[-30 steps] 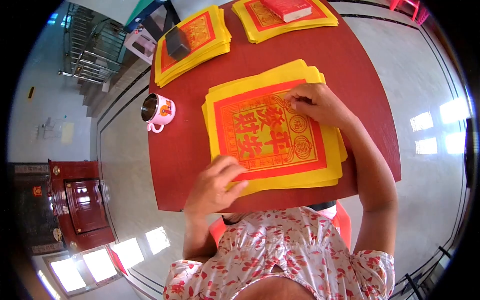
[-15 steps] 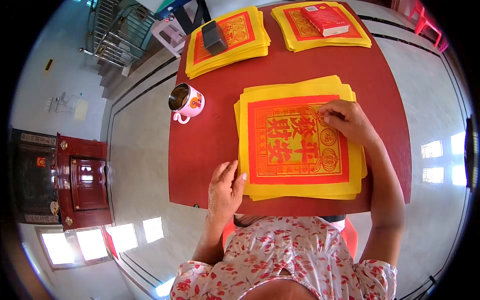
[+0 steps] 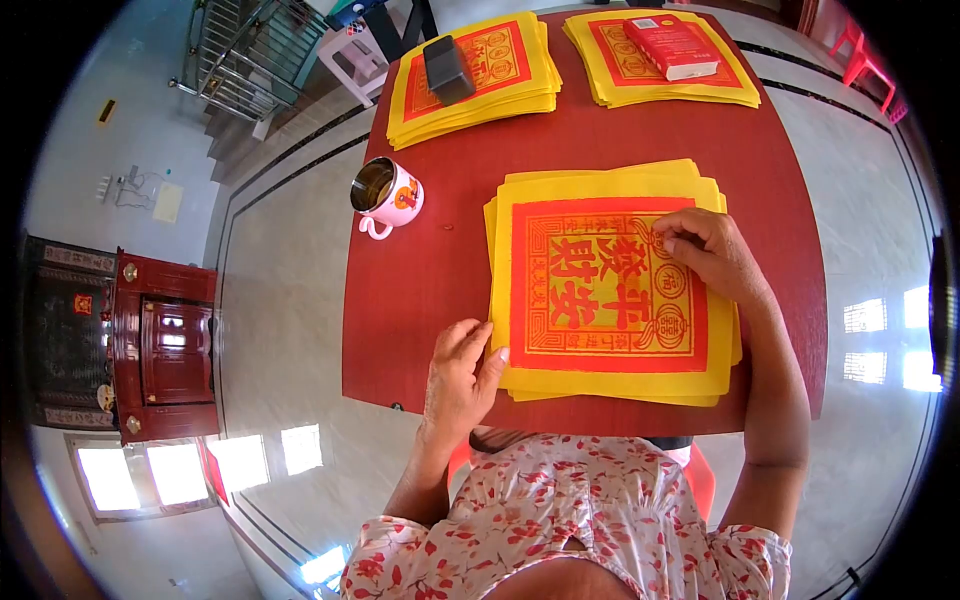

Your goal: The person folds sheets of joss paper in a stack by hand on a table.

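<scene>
In front of me lies a stack of yellow joss paper sheets (image 3: pixel 601 382), printed in red and gold with large characters. My left hand (image 3: pixel 462 378) is at the stack's left edge, its thumb apart from the fingers and the fingertips close against the paper. Over the upper right part of the top sheet rests my right hand (image 3: pixel 717 254), its fingers curled in and nothing visible in them. The sheets lie flat, with their edges slightly out of line.
A pink mug (image 3: pixel 402 200) with liquid stands on the red table (image 3: pixel 420 300). Farther back, a dark box-like object (image 3: pixel 447 70) weighs on one paper stack (image 3: pixel 540 88), and a red book (image 3: pixel 675 48) lies on another stack (image 3: pixel 615 92).
The view has shifted slightly, so the table things appear a little farther right. Both hands stay at nearly the same places on the stack.
</scene>
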`<action>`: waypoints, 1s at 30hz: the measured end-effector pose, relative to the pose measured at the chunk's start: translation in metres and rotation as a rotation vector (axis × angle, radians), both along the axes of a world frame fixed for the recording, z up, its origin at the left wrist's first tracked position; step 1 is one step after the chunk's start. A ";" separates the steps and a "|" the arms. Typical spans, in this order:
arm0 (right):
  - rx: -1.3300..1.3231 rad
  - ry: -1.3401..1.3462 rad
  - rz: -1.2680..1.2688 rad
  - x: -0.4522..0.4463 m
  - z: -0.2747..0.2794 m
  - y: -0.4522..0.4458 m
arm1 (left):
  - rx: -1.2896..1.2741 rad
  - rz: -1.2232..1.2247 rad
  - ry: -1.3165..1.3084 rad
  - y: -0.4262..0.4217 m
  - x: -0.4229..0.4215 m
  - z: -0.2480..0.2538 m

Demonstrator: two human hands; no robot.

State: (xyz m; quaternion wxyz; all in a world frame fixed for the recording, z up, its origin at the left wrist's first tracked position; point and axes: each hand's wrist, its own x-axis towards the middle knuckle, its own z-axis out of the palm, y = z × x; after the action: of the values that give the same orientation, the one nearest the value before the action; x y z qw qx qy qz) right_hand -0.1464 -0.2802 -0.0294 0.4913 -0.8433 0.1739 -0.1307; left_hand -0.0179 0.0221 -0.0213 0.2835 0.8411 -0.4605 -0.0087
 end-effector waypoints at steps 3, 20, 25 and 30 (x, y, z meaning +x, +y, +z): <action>-0.005 0.030 -0.018 0.000 0.000 0.000 | -0.040 -0.001 0.024 -0.002 -0.003 0.006; 0.051 -0.051 0.055 -0.001 -0.006 -0.009 | -0.678 -0.197 1.527 -0.037 -0.005 0.003; 0.173 -0.111 0.075 -0.003 -0.001 -0.008 | -0.535 -0.469 1.356 -0.071 -0.015 0.021; 0.414 -0.197 0.226 -0.011 -0.002 -0.019 | -0.370 -0.595 1.196 -0.096 -0.014 0.019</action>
State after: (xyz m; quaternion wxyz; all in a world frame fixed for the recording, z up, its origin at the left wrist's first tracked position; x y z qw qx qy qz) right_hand -0.1576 -0.2991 -0.0317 0.6797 -0.7220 0.0530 -0.1180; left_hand -0.0321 -0.0744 -0.0027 0.6129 0.4676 -0.4302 -0.4697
